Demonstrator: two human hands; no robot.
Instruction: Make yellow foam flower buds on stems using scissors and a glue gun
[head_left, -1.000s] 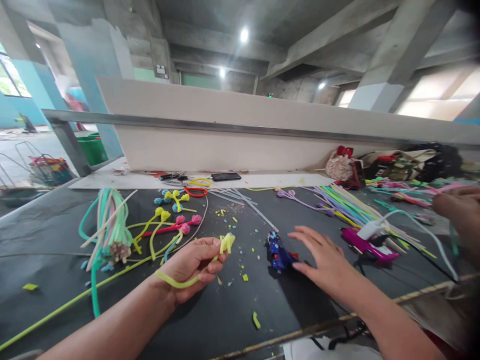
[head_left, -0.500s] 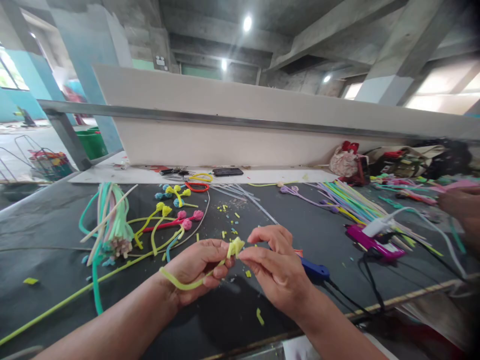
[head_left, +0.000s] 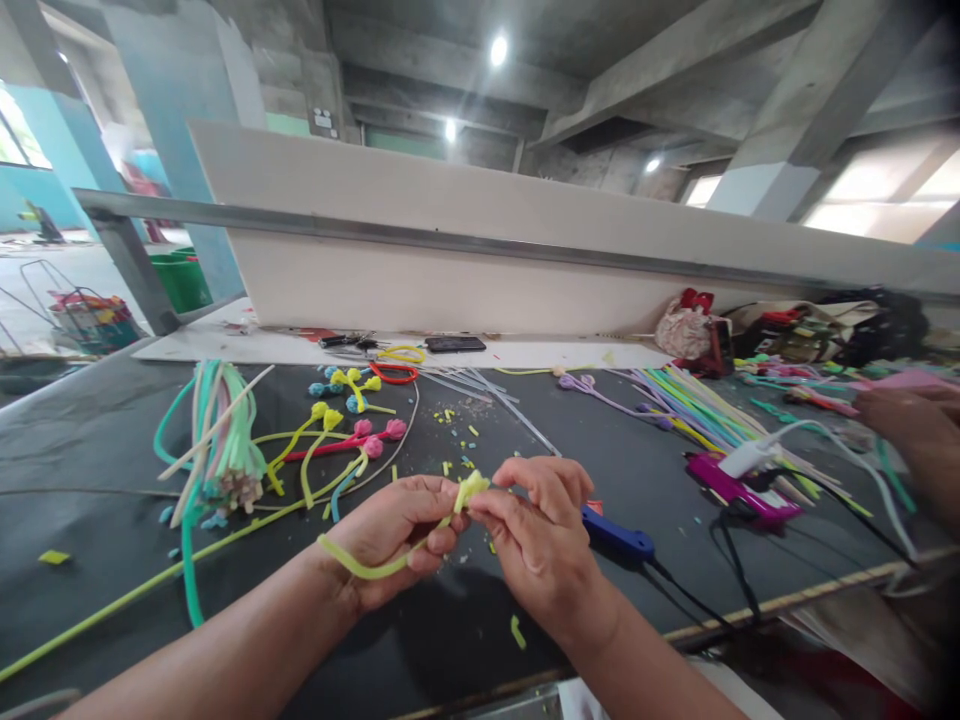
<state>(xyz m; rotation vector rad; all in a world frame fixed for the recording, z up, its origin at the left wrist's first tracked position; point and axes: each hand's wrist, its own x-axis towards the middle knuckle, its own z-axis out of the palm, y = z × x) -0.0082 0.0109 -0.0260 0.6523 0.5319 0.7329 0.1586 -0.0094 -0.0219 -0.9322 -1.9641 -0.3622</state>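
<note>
A yellow fuzzy pipe cleaner (head_left: 367, 570) trails across the palm of my left hand (head_left: 409, 525), whose fingers are closed round its upper part. At its end is a small folded yellow flower head (head_left: 472, 487), just above my left fingertips. My right hand (head_left: 544, 540) pinches the lower right side of that flower head between thumb and fingers. Cut yellow scraps (head_left: 517, 632) lie on the dark table beneath. Just beyond my right hand rests a blue-handled corded tool (head_left: 619, 535), its front end partly hidden.
A pale green pipe cleaner bundle (head_left: 232, 440) lies left, near pink and yellow flower stems (head_left: 330, 445). To the right are loose coloured pipe cleaners (head_left: 697, 410) and a purple power strip (head_left: 742, 490) with cables. Another person's hand (head_left: 911, 420) is at the far right.
My right hand has moved left and its fingers now close on the flower head; before, they were slightly apart from it. My left hand holds nearly still.
</note>
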